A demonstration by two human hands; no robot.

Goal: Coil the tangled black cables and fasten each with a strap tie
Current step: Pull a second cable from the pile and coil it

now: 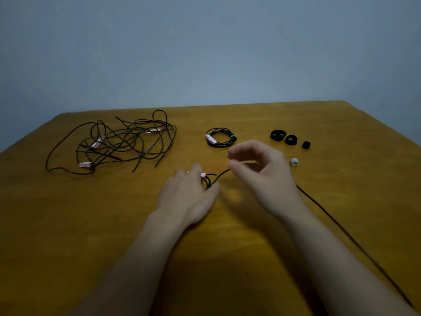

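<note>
The thin black cable (221,176) being wound lay on the near side of the finished black coil (219,137), the strapped bundle at mid-table that serves as landmark here. Its started loops (208,182), with a white-and-red tag at the top, sat just in front of that coil and a little left. The left hand (189,192) gripped them with fingers curled over them, low to the brown wooden table (91,224).

From the loops the cable climbed rightward to the right hand (262,172), in front and right of the finished coil. Its thumb and forefinger appeared to pinch the strand, though blur left the exact contact unsure. Beyond that grip the free length ran diagonally away to the near right edge of the table, so the slack lay wholly on the right hand's side. The next wrap would likely mean drawing it left toward the loops.

Right of the finished coil sat three black strap-tie rings (291,139) in a row. A small white cap (294,161) lay nearer the person than those. Well left of the finished coil sprawled the tangled heap of black cables (118,142), not yet sorted.
</note>
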